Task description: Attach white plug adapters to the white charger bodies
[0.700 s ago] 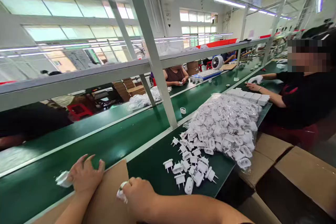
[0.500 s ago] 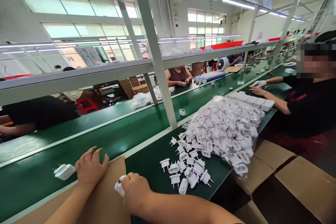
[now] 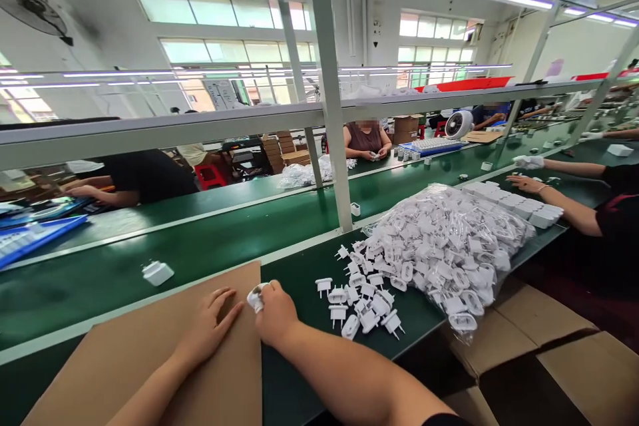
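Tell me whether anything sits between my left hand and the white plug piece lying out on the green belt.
Nothing visible does. The left hand lies flat on the cardboard sheet, and between it and the white plug piece there is only bare cardboard, the belt's pale edge strip and open green belt.

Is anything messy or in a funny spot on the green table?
Yes. White plug parts have spilled loose from the clear bag, lying every which way. One white block sits alone on the green belt, beyond the left hand.
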Demonstrator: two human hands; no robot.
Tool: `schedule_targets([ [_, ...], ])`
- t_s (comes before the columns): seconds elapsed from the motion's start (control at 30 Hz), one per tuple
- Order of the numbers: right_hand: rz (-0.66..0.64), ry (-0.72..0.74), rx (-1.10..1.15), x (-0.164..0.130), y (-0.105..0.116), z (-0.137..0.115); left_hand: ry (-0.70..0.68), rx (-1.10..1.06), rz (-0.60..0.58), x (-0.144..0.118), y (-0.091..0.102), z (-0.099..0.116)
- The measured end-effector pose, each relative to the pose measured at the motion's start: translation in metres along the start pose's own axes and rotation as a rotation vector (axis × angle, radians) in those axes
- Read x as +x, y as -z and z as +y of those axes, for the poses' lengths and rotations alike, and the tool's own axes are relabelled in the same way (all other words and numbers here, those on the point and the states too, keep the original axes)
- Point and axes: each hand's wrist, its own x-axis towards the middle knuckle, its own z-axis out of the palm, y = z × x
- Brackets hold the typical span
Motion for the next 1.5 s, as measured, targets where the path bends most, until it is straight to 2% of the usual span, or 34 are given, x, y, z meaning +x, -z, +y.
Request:
schedule_targets([
  [0.17,0.105,0.02,0.096,0.009,-0.006,0.009,-0.022,0.04,0.066,-0.004,-0.007,0.008],
  [0.37,0.196,0.024,0.139,0.015,-0.003,0.014,-0.026,0.059,0.06,0.001,-0.004,0.019],
  [0.53,0.233,0.01,0.056,0.015,0.001,0.02,-0.046,0.058,0.057,0.001,-0.007,0.02],
  [0.7,0.274,-0.034,-0.062,0.018,0.003,0.023,-0.076,-0.073,0.062,-0.003,-0.005,0.027],
  [0.8,0.279,-0.042,-0.124,0.018,0.003,0.022,-0.09,-0.187,0.047,-0.006,-0.001,0.03],
  [1.0,0.273,-0.048,-0.188,0.011,0.004,0.013,-0.027,-0.34,0.006,-0.008,0.003,0.03],
  [1.2,0.284,-0.054,-0.214,0.008,0.006,0.007,-0.068,-0.342,-0.038,-0.01,0.006,0.031],
  [1.37,0.294,-0.048,-0.209,0.007,0.006,0.007,-0.149,-0.289,-0.063,-0.011,0.0,0.02],
  [1.5,0.206,-0.011,-0.191,0.005,0.007,0.006,-0.153,-0.267,-0.039,-0.01,-0.006,0.01],
])
